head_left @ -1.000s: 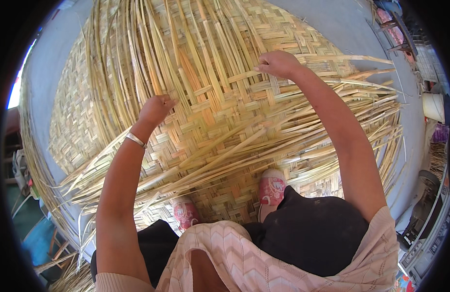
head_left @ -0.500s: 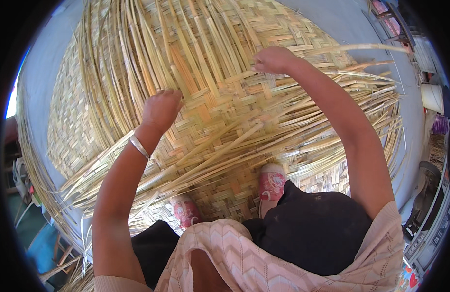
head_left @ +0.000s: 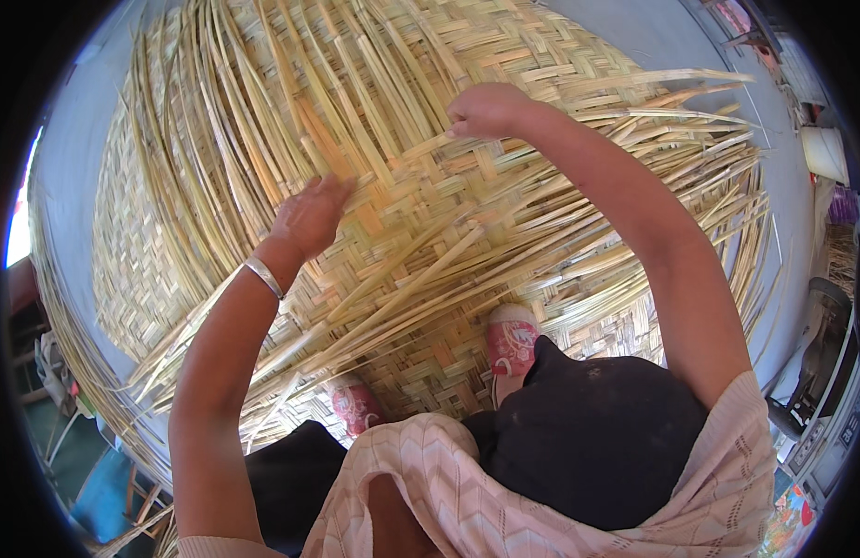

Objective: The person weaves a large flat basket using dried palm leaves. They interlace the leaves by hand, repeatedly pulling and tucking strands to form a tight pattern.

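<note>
A large mat [head_left: 132, 251] of woven pale yellow reed strips lies on the floor beneath both hands. Long loose strips [head_left: 220, 121] fan up from its middle toward the far edge. My right hand [head_left: 490, 110] is closed, fingertips pinching a flat reed strip [head_left: 428, 146] that runs leftward low over the weave. My left hand [head_left: 311, 219], with a silver bangle [head_left: 264, 277] at the wrist, hovers on or just above the lower ends of the upright strips. Its fingers look stretched out, slightly blurred, and nothing shows gripped in them.
Unwoven strip ends [head_left: 672, 177] spread across the right side and nearer part of the mat. My feet, in red patterned shoes [head_left: 513, 339], rest on it. A white bucket [head_left: 825, 155] stands far right; a blue object [head_left: 102, 488] lies at lower left.
My right hand has shifted a little left, still pinching the strip. My left hand has gone from a closed fist to stretched fingers. The view has shifted slightly.
</note>
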Demonstrator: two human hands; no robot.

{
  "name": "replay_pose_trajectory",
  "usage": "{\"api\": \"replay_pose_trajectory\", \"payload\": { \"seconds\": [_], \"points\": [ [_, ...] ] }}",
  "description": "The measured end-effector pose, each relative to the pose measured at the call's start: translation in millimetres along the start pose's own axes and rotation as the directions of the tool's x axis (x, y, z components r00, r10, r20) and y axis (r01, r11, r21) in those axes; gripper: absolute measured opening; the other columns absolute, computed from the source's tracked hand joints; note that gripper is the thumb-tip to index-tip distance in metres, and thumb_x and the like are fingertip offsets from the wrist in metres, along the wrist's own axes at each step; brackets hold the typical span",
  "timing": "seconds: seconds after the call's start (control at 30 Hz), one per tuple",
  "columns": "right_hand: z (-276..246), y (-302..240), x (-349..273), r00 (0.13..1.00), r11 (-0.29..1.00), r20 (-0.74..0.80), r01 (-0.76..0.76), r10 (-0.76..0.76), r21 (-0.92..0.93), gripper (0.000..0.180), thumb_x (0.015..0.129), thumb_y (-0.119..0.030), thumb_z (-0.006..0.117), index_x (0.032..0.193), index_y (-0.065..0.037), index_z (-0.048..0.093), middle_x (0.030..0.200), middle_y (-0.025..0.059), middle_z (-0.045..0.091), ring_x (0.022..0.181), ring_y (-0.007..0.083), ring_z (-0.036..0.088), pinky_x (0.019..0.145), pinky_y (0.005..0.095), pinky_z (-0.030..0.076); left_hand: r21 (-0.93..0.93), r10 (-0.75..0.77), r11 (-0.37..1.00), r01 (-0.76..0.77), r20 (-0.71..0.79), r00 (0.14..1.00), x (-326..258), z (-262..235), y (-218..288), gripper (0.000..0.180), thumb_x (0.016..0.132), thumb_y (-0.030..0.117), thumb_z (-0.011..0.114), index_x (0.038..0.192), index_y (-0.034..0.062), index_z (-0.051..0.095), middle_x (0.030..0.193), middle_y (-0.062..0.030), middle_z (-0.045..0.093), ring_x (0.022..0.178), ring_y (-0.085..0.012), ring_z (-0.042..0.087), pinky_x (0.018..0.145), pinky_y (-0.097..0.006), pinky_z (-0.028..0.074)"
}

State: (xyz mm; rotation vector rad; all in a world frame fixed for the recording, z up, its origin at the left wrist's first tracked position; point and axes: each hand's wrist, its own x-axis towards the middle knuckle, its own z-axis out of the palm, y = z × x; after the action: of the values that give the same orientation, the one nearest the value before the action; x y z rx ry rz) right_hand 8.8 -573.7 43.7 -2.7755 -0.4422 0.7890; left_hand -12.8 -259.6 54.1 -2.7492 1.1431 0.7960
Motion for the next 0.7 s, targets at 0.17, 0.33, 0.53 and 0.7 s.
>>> {"api": "replay_pose_trajectory", "payload": {
  "seconds": [0.17, 0.33, 0.53, 0.7],
  "points": [
    [-6.6, -6.7, -5.7, 0.999, 0.999, 0.011, -0.043, 0.043, -0.023, 0.03, 0.086, -0.04, 0.059, 0.087, -0.012, 0.067, 0.087, 0.0087, 0.067, 0.084, 0.0307, 0.063, 0.069, 0.0438, 0.049, 0.056, -0.019, 0.998, 0.011, 0.138, 0.99, 11.7, -19.0, 8.1, 0.041, 0.088, 0.015, 0.055, 0.128, 0.0099, 0.051, 0.108, -0.013, 0.056, 0.105, -0.0304, 0.056, 0.086, -0.043, 0.048],
    [-14.5, -2.3, -21.6, 0.999, 0.999, 0.0, -0.041, 0.041, 0.016, 0.021, 0.084, -0.031, 0.059, 0.089, -0.013, 0.068, 0.089, 0.0088, 0.067, 0.084, 0.0309, 0.063, 0.07, 0.0431, 0.05, -0.208, -0.019, 0.977, -0.048, -0.308, 0.951, 57.4, -19.7, 53.1, 0.03, 0.088, 0.019, 0.056, 0.115, 0.0059, 0.058, 0.112, -0.0129, 0.059, 0.102, -0.0315, 0.058, 0.086, -0.043, 0.049],
    [-19.1, 1.9, -36.2, 0.998, 0.999, -0.059, -0.036, 0.036, -0.005, 0.019, 0.081, -0.02, 0.055, 0.094, -0.013, 0.067, 0.089, 0.0097, 0.067, 0.084, 0.0311, 0.063, 0.07, 0.0435, 0.049, -0.417, -0.144, 0.909, 0.0, -0.314, 0.938, 112.7, -23.3, 96.0, 0.023, 0.083, 0.026, 0.061, 0.095, 0.0066, 0.067, 0.096, -0.0152, 0.064, 0.092, -0.0342, 0.062, 0.082, -0.044, 0.049],
    [-20.7, 1.9, -43.2, 0.904, 0.994, -0.425, 0.079, -0.04, 0.073, 0.021, 0.082, -0.016, 0.053, 0.097, -0.011, 0.066, 0.087, 0.0103, 0.067, 0.084, 0.0308, 0.063, 0.071, 0.0422, 0.049, -0.579, -0.325, 0.804, 0.136, -0.238, 0.915, 113.5, -27.7, 101.2, 0.022, 0.082, 0.028, 0.063, 0.086, 0.0071, 0.069, 0.081, -0.0144, 0.066, 0.077, -0.0325, 0.063, 0.071, -0.041, 0.05]
  ]
}}
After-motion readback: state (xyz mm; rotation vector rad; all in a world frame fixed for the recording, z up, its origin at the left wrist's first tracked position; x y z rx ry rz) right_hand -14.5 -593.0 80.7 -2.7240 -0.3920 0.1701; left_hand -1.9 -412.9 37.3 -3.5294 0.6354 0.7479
